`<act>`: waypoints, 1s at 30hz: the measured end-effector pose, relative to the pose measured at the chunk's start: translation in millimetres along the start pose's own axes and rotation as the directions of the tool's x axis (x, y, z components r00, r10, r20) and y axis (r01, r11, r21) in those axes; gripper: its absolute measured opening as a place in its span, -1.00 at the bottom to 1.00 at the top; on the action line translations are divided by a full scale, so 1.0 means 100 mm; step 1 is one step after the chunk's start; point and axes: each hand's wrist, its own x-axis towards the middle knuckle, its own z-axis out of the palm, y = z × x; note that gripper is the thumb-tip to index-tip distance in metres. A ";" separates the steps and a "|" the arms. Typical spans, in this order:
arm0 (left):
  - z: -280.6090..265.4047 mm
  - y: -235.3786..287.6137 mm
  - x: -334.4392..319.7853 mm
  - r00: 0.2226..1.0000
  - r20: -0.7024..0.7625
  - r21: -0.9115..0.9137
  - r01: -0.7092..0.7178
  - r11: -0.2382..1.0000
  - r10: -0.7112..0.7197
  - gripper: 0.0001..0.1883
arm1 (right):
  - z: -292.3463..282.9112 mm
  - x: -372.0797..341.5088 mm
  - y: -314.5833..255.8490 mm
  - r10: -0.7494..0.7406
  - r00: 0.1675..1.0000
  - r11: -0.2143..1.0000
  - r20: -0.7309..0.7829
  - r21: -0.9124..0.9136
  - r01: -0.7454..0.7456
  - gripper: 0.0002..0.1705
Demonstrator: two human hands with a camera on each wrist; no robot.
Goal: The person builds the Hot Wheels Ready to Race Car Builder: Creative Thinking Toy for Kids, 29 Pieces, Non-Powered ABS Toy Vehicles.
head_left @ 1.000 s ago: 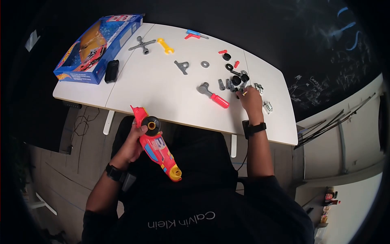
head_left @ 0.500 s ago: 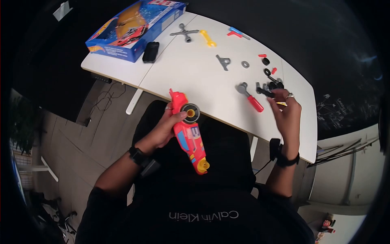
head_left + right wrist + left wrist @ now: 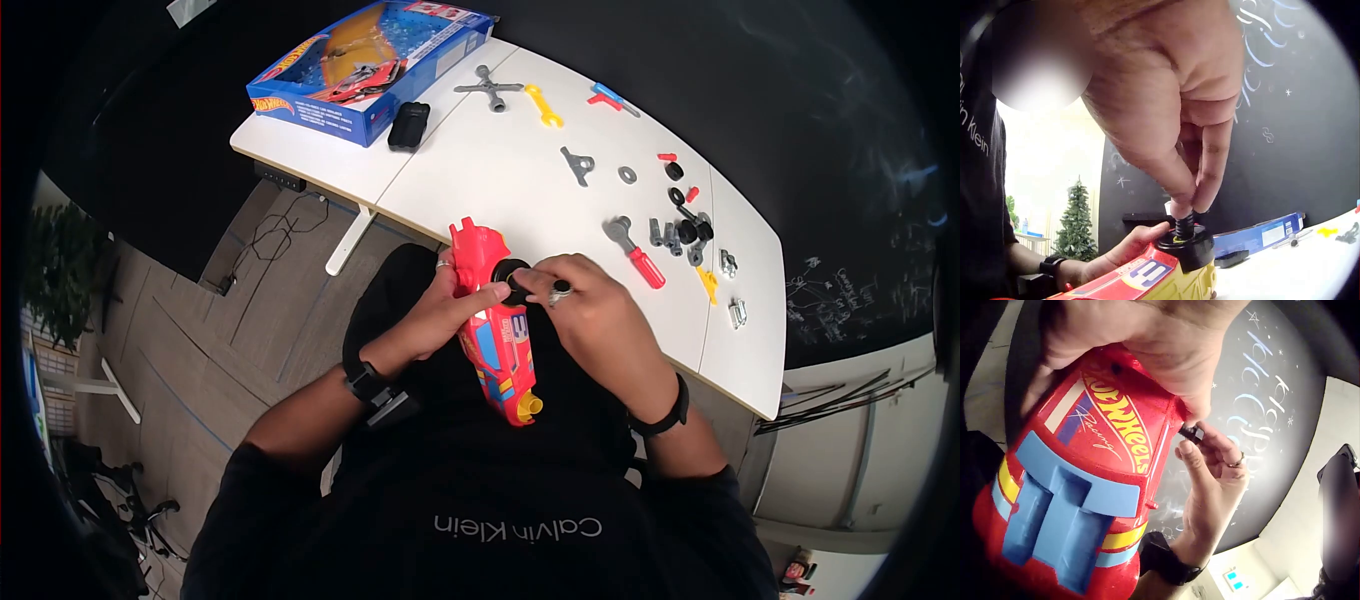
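My right thumb and fingertips point(image 3: 1182, 205) are together, clamped on a black bolt point(image 3: 1186, 230). The bolt stands in the middle of the black wheel point(image 3: 1190, 251), its lower end hidden inside. The rest of my right hand point(image 3: 600, 312) arches over it, with a ring on one finger.

My left hand point(image 3: 428, 315) grips the red car point(image 3: 488, 335) from the side, the thumb reaching to the wheel and the other fingers mostly hidden by the body. The car is off the table point(image 3: 480, 185), above my lap, with the wheel on the side facing me and a yellow socket point(image 3: 529, 405) at its lower end. On its other face are a blue panel point(image 3: 1072, 512) and the Hot Wheels lettering.

Out on the table, the red-handled tool point(image 3: 646, 266) lies nearest my right hand. Just beyond it are some grey pieces point(image 3: 663, 233) and black wheels point(image 3: 692, 231), with a yellow piece point(image 3: 708, 285) and two silver parts point(image 3: 737, 313) near them. Two red pegs point(image 3: 667, 157) lie near black rings point(image 3: 676, 171) farther off. Toward the middle sit a grey bracket point(image 3: 578, 166) and a grey ring point(image 3: 627, 175). Along the far side are the blue and red screwdriver point(image 3: 612, 98), the yellow wrench point(image 3: 543, 106) and the grey cross wrench point(image 3: 490, 90). At the left end, a black tray point(image 3: 408, 127) lies beside the blue box point(image 3: 350, 75).
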 end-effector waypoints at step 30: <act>0.04 0.02 -0.01 1.000 0.025 0.047 -0.013 0.999 0.012 -0.15 | 0.10 -0.07 0.11 -0.060 0.994 0.992 -0.089 -0.120 0.049 -0.83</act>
